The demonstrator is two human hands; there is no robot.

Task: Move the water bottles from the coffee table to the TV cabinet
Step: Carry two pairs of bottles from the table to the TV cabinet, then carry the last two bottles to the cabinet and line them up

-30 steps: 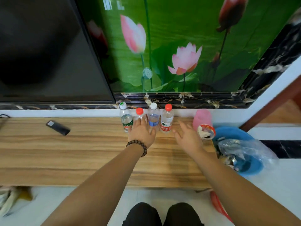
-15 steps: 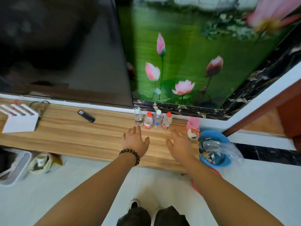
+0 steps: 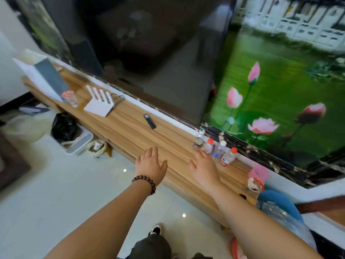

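Several small water bottles stand upright in a row at the back of the wooden TV cabinet [image 3: 130,135]: a green-labelled one [image 3: 198,142], a red-capped one [image 3: 208,145], a blue-labelled one [image 3: 218,151] and another red-capped one [image 3: 227,157]. My left hand [image 3: 150,165], with a bead bracelet on the wrist, hovers open over the cabinet's front edge, holding nothing. My right hand [image 3: 202,168] is open too, fingers spread, just in front of the bottles and not touching them.
A dark TV screen [image 3: 149,53] hangs above the cabinet. On the cabinet lie a black remote [image 3: 149,121], a white router [image 3: 99,104] and a pink cup [image 3: 257,177]. A blue basin [image 3: 280,202] sits at the right end. A bin [image 3: 74,135] stands on the floor.
Both hands have drawn back from the bottles toward the cabinet's front. The view has pulled away and swung left, so more of the cabinet and floor shows.
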